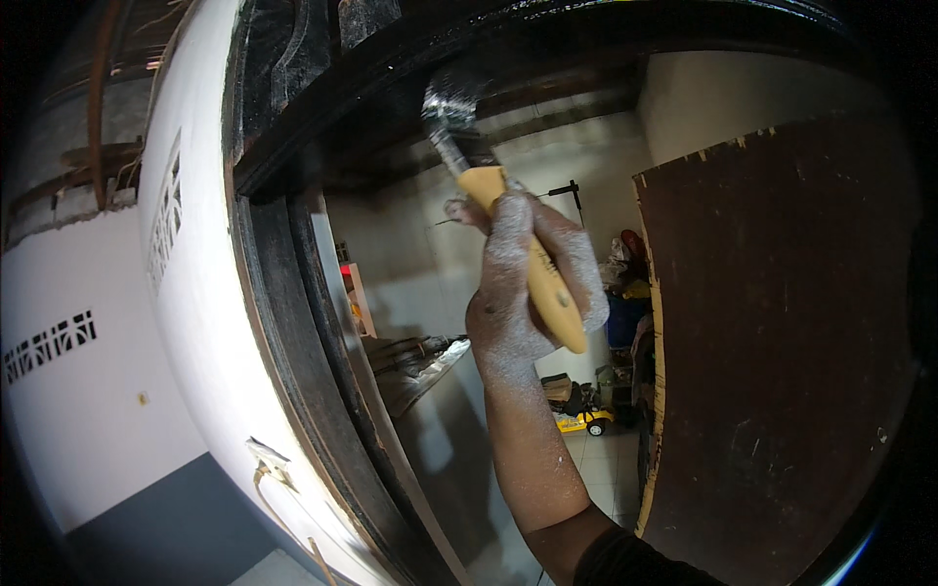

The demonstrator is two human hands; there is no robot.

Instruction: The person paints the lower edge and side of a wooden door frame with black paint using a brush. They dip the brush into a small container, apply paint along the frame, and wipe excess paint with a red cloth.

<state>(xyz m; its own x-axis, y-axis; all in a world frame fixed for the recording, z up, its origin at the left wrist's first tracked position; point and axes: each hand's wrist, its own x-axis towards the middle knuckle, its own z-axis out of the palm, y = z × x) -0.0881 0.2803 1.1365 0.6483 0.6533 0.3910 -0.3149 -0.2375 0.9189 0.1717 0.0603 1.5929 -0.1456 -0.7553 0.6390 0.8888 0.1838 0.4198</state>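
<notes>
Paintbrush (498,205) — yellow-handled, bristles raised against the dark door frame (293,322) overhead — sits in your right hand (528,293); the grip is closed fully around the handle, skin dusted white. Your left hand is out of view — a brown door panel (772,342) stands right.

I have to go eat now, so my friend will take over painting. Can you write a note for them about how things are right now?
Right hand: gripping the yellow handle of a paintbrush, raised overhead, bristles against the dark top of the door frame. The hand is dusted with white.
Left hand: not in view.
Done: the frame's top and left side look dark and glossy.
Left: cannot tell how much; rough white patches remain along the edge of the white wall beside the frame.
A dark board stands on the right.
</notes>
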